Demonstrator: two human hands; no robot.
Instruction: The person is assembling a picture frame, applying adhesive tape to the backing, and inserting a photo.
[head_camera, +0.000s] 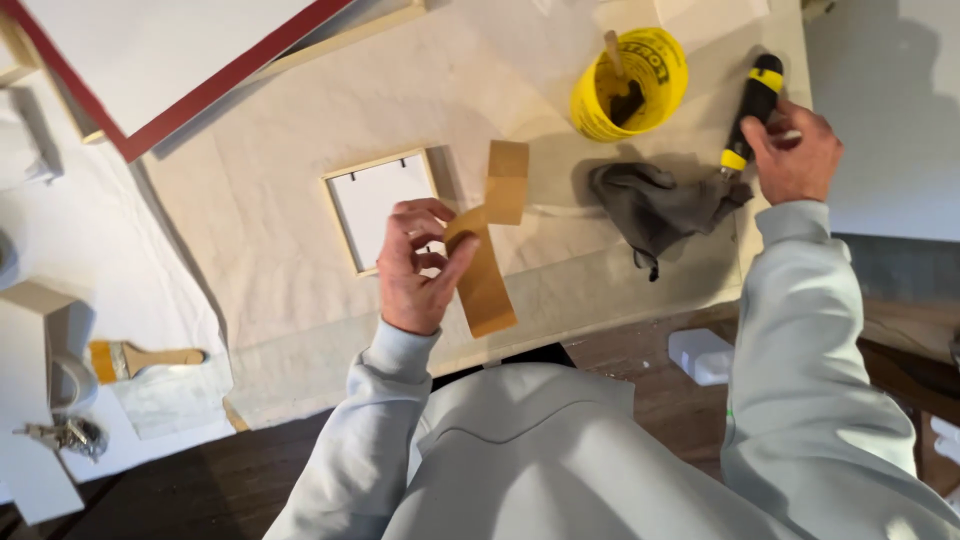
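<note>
Cloth-covered table (300, 250), left hand (415, 270) pinching brown tape strip (487, 270), right hand (795, 155) gripping screwdriver (752, 110)

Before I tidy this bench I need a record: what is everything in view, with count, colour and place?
strip of sandpaper: one, tan, held in left hand
tool: one, black and yellow handle, under right hand
cloth: one, grey, beside tool
tub: one, yellow, stick inside, top centre
small frame: one, pale wood, bench centre
large frame: one, red edge, top left
paintbrush: one, wooden handle, lower left
drop cloth: one, cream, covering bench
left hand: pinching the strip
right hand: on the tool
</note>
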